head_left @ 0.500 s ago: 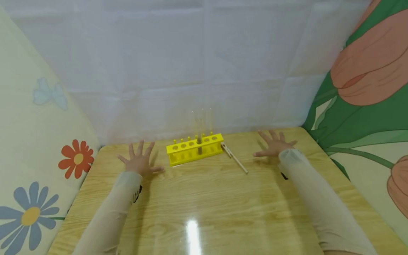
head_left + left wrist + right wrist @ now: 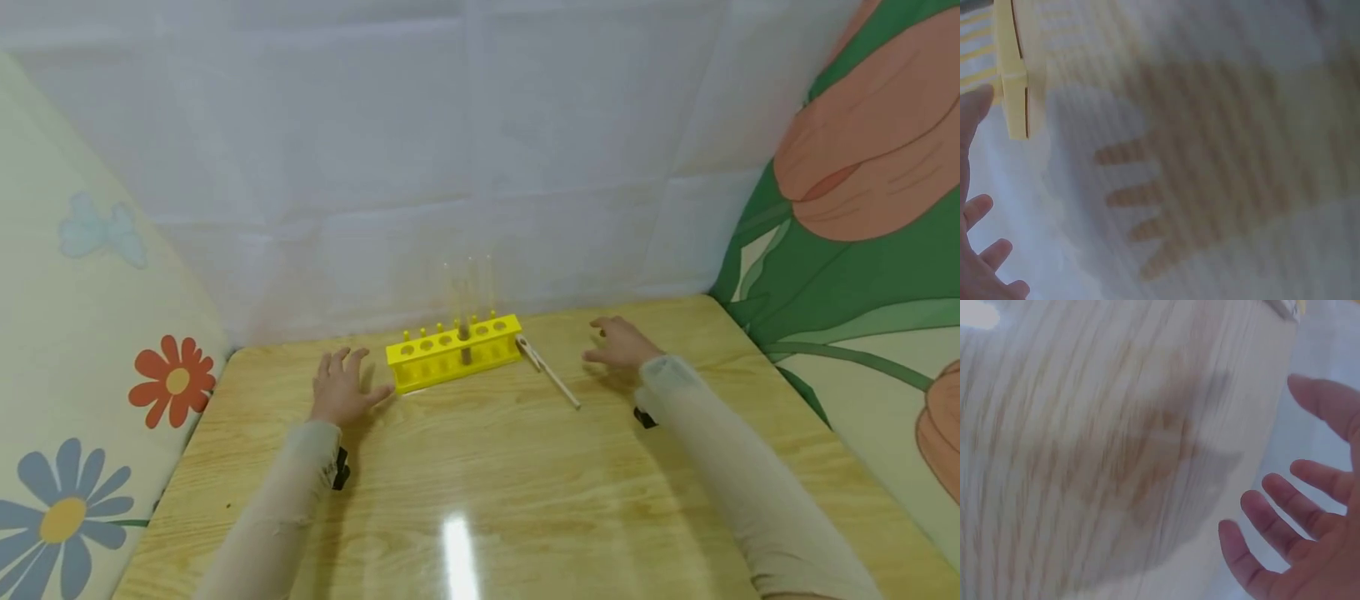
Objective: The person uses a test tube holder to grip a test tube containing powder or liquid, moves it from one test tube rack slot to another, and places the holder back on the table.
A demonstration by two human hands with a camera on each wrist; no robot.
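The upper part of the head view is filled by a white backdrop (image 2: 337, 125), probably hung so that the things below are set off plainly. The lower half is taken up by a wood-grained table (image 2: 450, 467), by which everything is supported. Near the frame's centre, a yellow rack (image 2: 453, 347) is set lengthwise near the table's far edge, seemingly so that its row of holes is presented to the near side, between both hands. At centre left, the left hand (image 2: 343, 390) is held with its fingers loosely spread and its thumb pointed at the rack's near corner; nothing is gripped, and whether the rack is touched cannot be told. Right of centre, the right hand (image 2: 624, 343) is raised over the table, its fingers relaxed, nothing grasped. Just beside the rack's right end, a wooden clamp (image 2: 558, 383) is laid aslant, its tail directed to the lower right, probably for easy reach. A tube with dark contents (image 2: 464, 332) is held upright by the rack, presumably against spilling; faint clear tubes (image 2: 491, 283) are also stood upright, though whether they are seated on the yellow pegs (image 2: 439, 327) is not clearly shown.
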